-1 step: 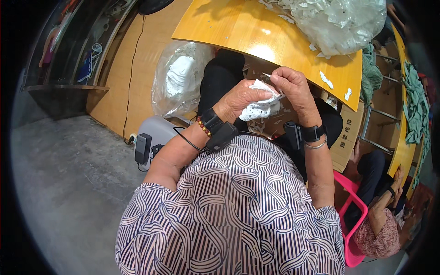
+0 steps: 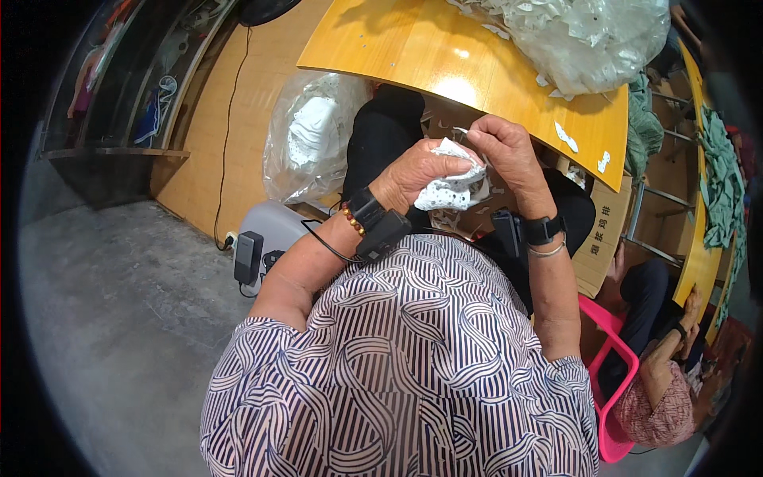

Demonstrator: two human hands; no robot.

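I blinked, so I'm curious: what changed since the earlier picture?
Little: the white holed piece in the left hand shifted its folds slightly, showing its holes more plainly. Nothing was visibly grasped or released. The right hand still pinches a small pale thing; the table stayed put.

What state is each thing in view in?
Left hand, closed on a white perforated piece
White perforated piece, bunched, held
Right hand, fingers pinching a pale sliver
Upper clear bag, bulging with white scraps
Lower clear bag, holding white pieces
Tabletop scraps, loose
Black wristbands, strapped on both wrists
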